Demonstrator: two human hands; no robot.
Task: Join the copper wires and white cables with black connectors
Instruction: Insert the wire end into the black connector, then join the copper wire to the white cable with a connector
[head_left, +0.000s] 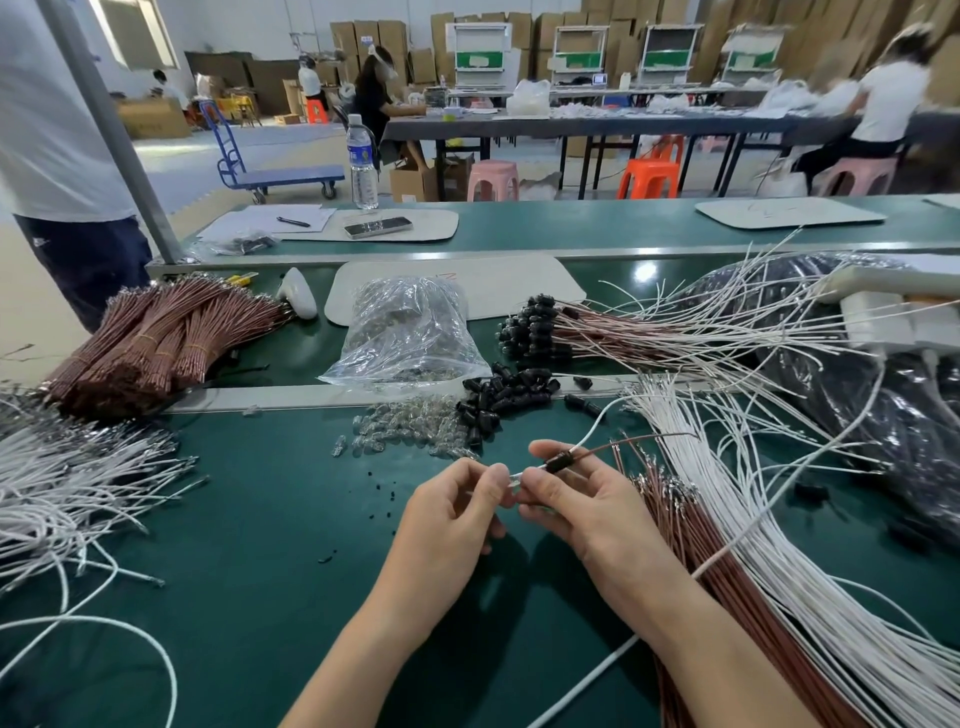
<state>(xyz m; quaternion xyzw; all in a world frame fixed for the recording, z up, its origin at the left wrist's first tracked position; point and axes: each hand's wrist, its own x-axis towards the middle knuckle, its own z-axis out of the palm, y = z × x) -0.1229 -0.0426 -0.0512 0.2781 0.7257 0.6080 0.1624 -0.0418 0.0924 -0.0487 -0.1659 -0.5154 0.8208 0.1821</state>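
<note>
Left hand (447, 519) of the person hovers just left of centre over the green bench mat (249, 571), thumb and fingertips pinched together on a small clear glass-like piece (514, 477). Just to its right, the right hand (592, 504) pinches a short black tubular plastic connector (560, 462), whose long axis runs from near-left to far-right, its near end facing the left hand. From its far end a thin white insulated cable (592, 427) and a thin copper-brown wire (639, 441) trail off to the far right. I'd judge the clear piece must go rightwards, straight along that axis.
</note>
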